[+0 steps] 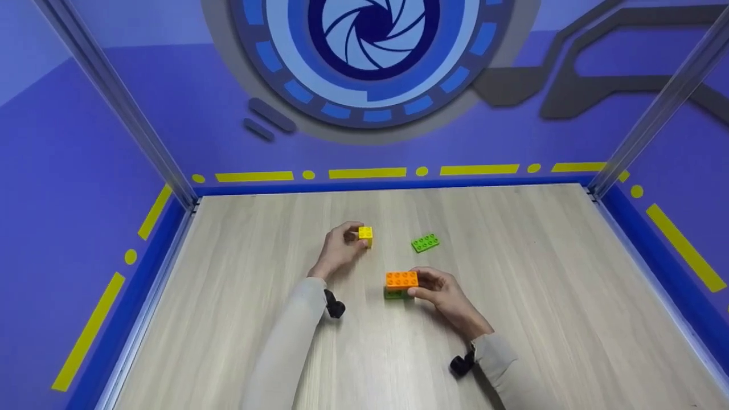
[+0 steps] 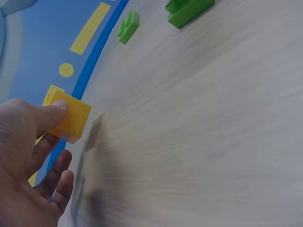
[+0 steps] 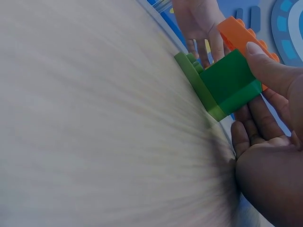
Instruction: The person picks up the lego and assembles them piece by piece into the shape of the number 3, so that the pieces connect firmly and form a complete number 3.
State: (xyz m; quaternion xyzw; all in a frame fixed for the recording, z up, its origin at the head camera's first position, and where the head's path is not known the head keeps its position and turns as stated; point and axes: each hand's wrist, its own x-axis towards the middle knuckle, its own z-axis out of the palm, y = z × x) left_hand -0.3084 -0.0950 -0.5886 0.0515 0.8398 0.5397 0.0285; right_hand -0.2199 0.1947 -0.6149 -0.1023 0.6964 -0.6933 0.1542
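My left hand [image 1: 340, 249] pinches a yellow block [image 1: 365, 235] between thumb and fingers; in the left wrist view the yellow block [image 2: 71, 117] shows its smooth side, held above the table. My right hand [image 1: 450, 299] grips a stack with an orange brick [image 1: 402, 279] on top. In the right wrist view, the orange brick [image 3: 241, 37] sits over a darker green block [image 3: 231, 81], which is on a light green plate [image 3: 201, 87]. Thumb and fingers hold the stack near the orange brick's end. The left hand [image 3: 199, 23] shows behind it.
A separate light green brick [image 1: 426, 243] with studs up lies on the wooden table [image 1: 541, 285], behind the stack and right of the yellow block. Blue and purple panels [image 1: 370, 154] with metal corner posts border the table.
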